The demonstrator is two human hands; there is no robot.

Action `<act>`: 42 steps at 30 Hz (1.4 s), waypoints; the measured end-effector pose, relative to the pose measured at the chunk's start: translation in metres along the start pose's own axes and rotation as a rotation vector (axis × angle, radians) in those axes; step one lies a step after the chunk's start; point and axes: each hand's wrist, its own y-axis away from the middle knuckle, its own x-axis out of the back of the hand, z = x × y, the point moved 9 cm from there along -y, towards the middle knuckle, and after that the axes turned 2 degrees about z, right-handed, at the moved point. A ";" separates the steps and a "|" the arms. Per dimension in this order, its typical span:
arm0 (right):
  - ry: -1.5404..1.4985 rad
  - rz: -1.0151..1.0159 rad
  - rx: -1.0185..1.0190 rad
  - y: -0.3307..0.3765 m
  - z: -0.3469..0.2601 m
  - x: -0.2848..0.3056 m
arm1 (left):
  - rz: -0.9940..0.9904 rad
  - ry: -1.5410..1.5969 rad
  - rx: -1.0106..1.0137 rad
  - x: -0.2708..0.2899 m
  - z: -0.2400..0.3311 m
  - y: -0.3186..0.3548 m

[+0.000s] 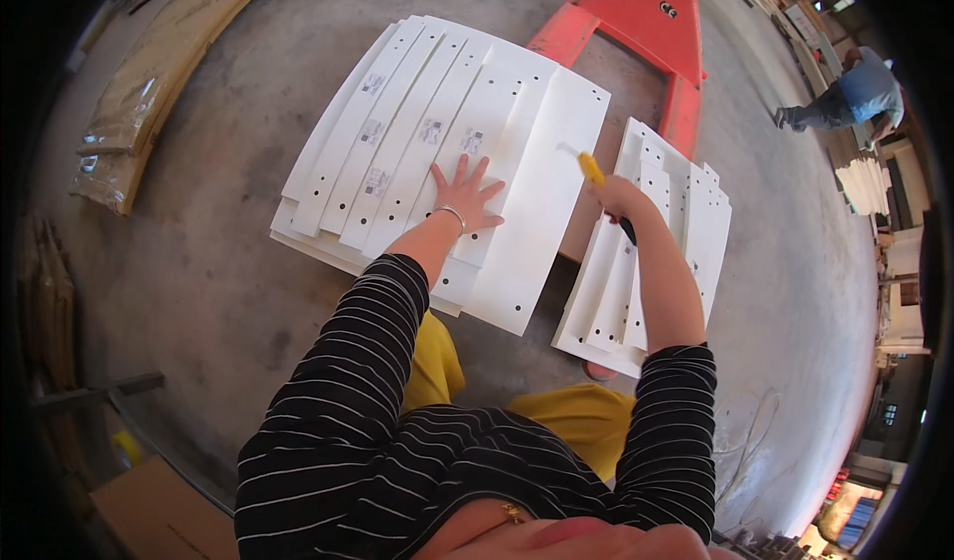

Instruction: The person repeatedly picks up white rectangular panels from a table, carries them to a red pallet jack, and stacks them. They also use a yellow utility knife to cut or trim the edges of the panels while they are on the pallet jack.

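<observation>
The person's left hand [465, 197] lies flat with its fingers spread wide, palm down on the broad left stack of white, flat panels with round dark holes [412, 177], near its middle, holding nothing. The right hand [621, 200] is closed in a fist around a yellow-and-black hand tool [591, 169], whose pale tip is blurred and points far and left over the bare right part of that stack; whether the tip touches the surface, I cannot tell. The likeliest trouble, as I judge it, is a scratch on the smooth white face if the tip is hard and drags across it; should the tool swing left, it could also reach the spread fingers. The panels lie in offset steps, so a hard sideways push from the left palm might slide the upper ones out of line. Just right of this stack, across a narrow gap, a smaller stack of white panels with holes [614, 287] lies below the right forearm; a sleeve or elbow could knock its uneven edges. Beyond both, on the far side, stands a red metal pallet jack [641, 18], with another person [863, 91] bending well apart at far right.
</observation>
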 end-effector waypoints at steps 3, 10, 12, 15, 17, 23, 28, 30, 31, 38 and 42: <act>0.035 -0.029 0.052 0.015 0.015 0.009 | -0.010 -0.014 -0.002 0.001 0.000 0.001; 0.024 0.049 0.008 0.057 0.025 0.032 | -0.015 -0.005 0.006 0.004 0.002 0.000; 0.046 -0.043 0.046 0.078 0.022 0.025 | -0.008 0.007 0.010 0.005 0.001 0.000; 0.036 0.030 0.030 0.112 0.019 0.039 | 0.002 -0.004 0.005 0.007 0.001 0.001; 0.008 0.065 0.048 0.139 0.016 0.045 | 0.002 0.010 0.010 0.006 0.002 0.002; -0.098 -0.111 0.068 0.203 -0.002 0.034 | 0.033 -0.023 0.016 0.002 0.001 -0.002; 0.011 -0.255 0.136 0.225 -0.008 0.026 | 0.074 -0.022 0.016 -0.001 -0.001 -0.002; -0.078 -0.022 0.113 0.224 -0.005 0.051 | 0.079 -0.014 -0.022 -0.002 0.001 -0.002; -0.061 -0.080 0.131 0.226 -0.007 0.046 | 0.084 -0.011 -0.032 -0.003 0.002 -0.002; -0.160 -0.062 0.234 0.243 -0.029 0.051 | 0.164 0.085 -0.032 -0.006 -0.005 -0.009; -0.210 -0.227 0.306 0.261 -0.021 0.040 | 0.321 0.275 -0.031 0.002 -0.021 -0.016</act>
